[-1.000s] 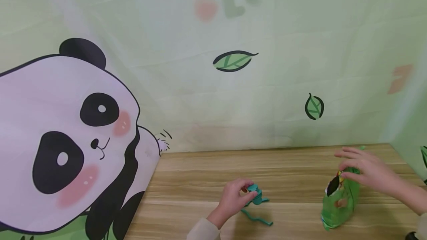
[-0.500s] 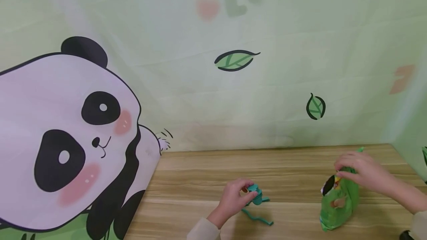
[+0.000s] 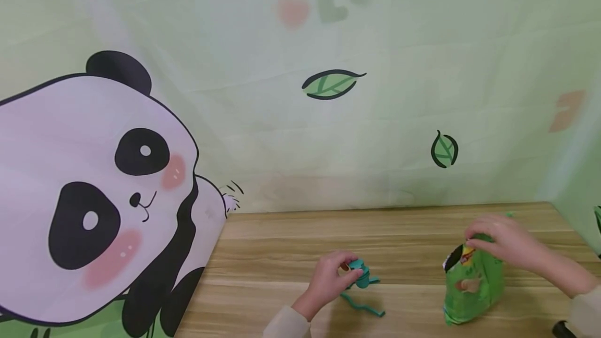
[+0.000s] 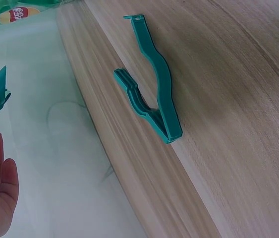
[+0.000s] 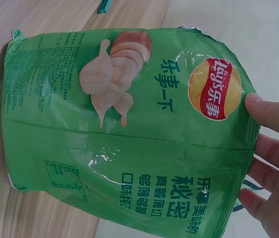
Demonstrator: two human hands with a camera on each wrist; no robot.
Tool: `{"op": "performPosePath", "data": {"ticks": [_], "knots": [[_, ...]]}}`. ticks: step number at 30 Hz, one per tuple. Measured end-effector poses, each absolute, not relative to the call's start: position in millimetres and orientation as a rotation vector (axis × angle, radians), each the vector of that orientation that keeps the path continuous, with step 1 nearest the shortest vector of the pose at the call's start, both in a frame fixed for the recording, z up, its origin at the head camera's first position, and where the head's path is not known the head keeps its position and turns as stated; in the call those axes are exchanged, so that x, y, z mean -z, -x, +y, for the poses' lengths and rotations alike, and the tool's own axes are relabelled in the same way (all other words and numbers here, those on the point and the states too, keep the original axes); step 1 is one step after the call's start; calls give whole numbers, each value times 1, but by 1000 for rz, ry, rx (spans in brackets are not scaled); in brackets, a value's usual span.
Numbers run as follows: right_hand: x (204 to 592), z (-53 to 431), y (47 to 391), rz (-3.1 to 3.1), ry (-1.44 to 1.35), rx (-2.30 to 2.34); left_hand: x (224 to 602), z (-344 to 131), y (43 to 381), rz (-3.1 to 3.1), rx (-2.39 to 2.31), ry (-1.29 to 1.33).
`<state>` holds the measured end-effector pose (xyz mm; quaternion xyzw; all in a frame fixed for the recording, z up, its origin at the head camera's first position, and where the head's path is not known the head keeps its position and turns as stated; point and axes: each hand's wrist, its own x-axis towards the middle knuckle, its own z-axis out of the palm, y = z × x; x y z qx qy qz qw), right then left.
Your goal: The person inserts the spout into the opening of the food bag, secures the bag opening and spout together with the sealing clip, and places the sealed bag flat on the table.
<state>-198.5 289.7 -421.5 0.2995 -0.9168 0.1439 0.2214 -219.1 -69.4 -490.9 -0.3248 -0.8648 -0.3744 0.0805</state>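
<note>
The left hand (image 3: 334, 275) lay between five and six o'clock in the head view, its thumb and fingers pinching a teal bundle (image 3: 360, 274) at their tips. Its forearm ran down from the wrist toward half past seven, into a pale sleeve (image 3: 287, 323). Just beside it, toward half past four, a forked teal clip (image 4: 165, 94) rested on the wooden table (image 3: 263, 254).

The right hand (image 3: 500, 241) was near four o'clock, back of the hand up, the forearm slanting away toward four. Thumb and fingers grasped the top edge of a green chip bag (image 3: 476, 288) — the bag hung below, toward seven o'clock from the hand, and gaped dark at its upper corner. Whether its base touched the table, I couldn't tell. A printed panda (image 3: 155, 113) filled nine o'clock — well apart from both hands.
</note>
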Motion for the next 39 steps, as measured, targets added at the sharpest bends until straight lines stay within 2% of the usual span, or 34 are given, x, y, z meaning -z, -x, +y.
{"op": "performPosePath", "data": {"ticks": [39], "knots": [[419, 248, 208, -2624, -771, -593, 482, -68, 219, -2675, 1123, 851]]}}
